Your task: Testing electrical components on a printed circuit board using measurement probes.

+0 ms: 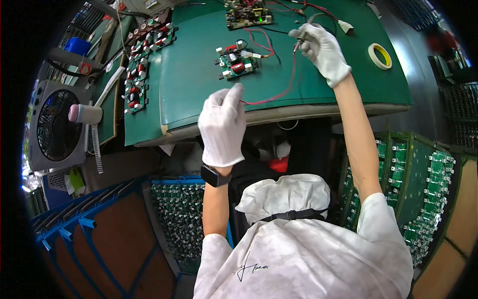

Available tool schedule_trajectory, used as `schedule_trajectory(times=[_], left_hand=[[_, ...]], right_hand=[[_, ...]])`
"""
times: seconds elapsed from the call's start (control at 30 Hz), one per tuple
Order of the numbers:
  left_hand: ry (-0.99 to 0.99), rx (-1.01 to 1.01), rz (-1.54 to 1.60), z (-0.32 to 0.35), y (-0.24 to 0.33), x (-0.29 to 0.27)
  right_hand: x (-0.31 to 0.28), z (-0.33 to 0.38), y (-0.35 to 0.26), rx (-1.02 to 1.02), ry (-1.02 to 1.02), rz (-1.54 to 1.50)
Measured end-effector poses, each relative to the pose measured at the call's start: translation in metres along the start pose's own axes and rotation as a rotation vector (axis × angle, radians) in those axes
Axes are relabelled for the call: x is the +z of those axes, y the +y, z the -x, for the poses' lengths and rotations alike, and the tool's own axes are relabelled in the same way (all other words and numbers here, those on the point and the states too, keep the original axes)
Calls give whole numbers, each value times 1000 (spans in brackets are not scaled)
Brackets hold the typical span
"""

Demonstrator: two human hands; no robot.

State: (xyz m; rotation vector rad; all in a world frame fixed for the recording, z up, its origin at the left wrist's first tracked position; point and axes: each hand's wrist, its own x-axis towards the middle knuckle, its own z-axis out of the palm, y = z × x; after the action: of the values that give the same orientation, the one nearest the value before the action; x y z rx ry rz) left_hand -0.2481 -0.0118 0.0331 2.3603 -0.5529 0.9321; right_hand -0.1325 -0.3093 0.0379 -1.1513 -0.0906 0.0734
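Both my hands wear white gloves. My left hand (222, 122) is closed in a pinch at the table's front edge, and a red wire (280, 95) comes out at its fingertips. That wire sags in a curve up to my right hand (323, 52), which is raised over the table with its fingers closed. A small metallic tip shows under the right fingers; its exact kind is hard to make out. Between the hands lies a small green circuit board (234, 63) with red and white parts. A white connector (250, 55) on red and black wires touches its right side.
Behind stands a larger circuit board (249, 15) with a green light. A tape roll (380, 56) lies at right, near a white plug (345, 27). Several boards (137, 82) line the table's left. A fan (57, 124) stands left; racks of boards (177, 214) flank my lap.
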Motion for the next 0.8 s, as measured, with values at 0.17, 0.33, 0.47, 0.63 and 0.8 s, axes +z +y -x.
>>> schedule_trajectory(times=[0.17, 0.33, 0.47, 0.63, 0.8], left_hand=[[265, -121, 73, -20, -49, 7], [223, -421, 557, -41, -98, 26], [10, -618, 896, -46, -120, 35], [-176, -662, 892, -58, -132, 41], [-231, -654, 884, -65, -133, 49]], right_hand=[[7, 13, -6, -86, -156, -215], [27, 18, -13, -257, -80, 121], [40, 10, -4, -416, 103, 348], [37, -25, 22, -431, 187, 372], [22, -59, 32, -372, 68, 534]])
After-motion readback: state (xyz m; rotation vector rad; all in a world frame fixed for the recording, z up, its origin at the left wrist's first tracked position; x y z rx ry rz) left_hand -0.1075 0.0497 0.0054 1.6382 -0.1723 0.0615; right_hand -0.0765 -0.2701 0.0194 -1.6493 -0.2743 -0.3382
